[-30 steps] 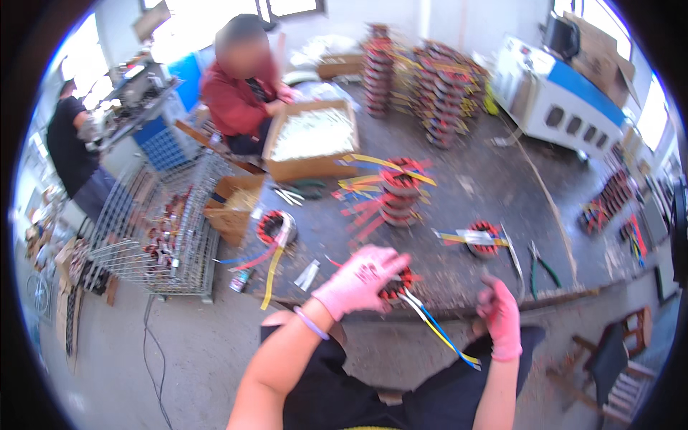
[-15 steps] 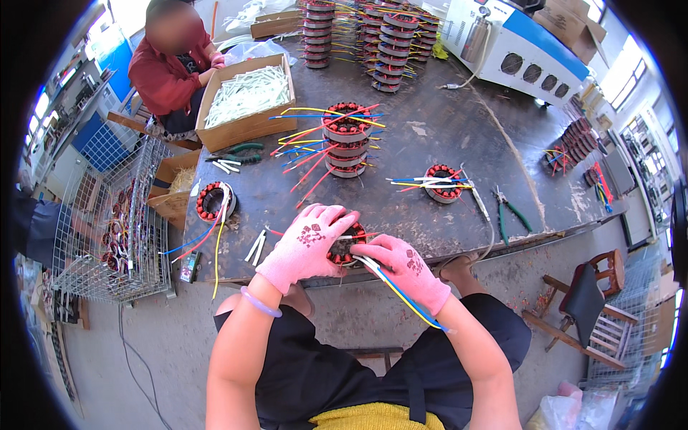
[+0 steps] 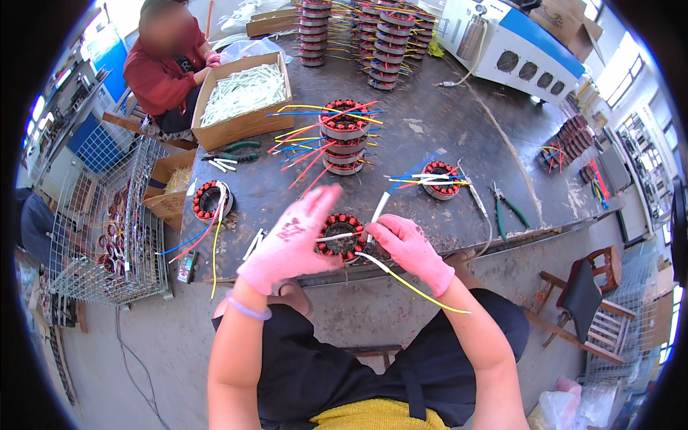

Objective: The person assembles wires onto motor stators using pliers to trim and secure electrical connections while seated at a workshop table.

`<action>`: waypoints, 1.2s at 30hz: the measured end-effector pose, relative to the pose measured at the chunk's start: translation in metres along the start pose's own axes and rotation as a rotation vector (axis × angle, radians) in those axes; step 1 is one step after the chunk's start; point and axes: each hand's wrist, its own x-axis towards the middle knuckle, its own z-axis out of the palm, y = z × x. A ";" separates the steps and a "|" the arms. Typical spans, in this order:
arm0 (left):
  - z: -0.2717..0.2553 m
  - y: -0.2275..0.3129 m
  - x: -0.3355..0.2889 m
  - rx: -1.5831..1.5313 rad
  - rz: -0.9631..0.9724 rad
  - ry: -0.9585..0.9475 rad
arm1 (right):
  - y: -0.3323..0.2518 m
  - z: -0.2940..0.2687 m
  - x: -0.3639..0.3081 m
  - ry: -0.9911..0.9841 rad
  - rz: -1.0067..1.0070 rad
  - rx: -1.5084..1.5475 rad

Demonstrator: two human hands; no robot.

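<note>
A ring-shaped motor stator with red windings lies at the table's near edge, between my pink-gloved hands. My left hand is open at its left side, fingers stretched, thumb by the near rim. My right hand pinches a white-sleeved blue wire at the stator's right rim; the wire points up and away. Beneath that hand, a yellow wire with a white sleeve at its base trails toward my right forearm. Another white sleeve lies across the stator's opening, with some red wire at its right end.
Finished-looking stators with leads stand left and right. A stator stack rises ahead. Green-handled pliers lie right, others left. Beyond sit a carton of white sleeves and a co-worker. A wire basket stands left.
My left hand has moved left off the stator and its fingers have straightened. The blue wire has swung from beside the yellow one to point away from me, in my right fingers.
</note>
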 end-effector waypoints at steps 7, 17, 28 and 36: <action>0.004 0.022 0.014 0.373 0.336 0.223 | -0.007 0.002 0.015 -0.149 -0.070 -0.080; 0.010 0.004 0.018 0.384 0.343 0.173 | 0.009 0.002 -0.014 -0.045 -0.168 -0.094; 0.019 -0.008 0.009 0.300 0.344 0.085 | 0.015 0.019 -0.015 0.190 -0.514 -1.035; 0.028 -0.005 0.009 0.371 0.305 0.068 | 0.028 -0.013 -0.013 -0.234 0.254 -0.010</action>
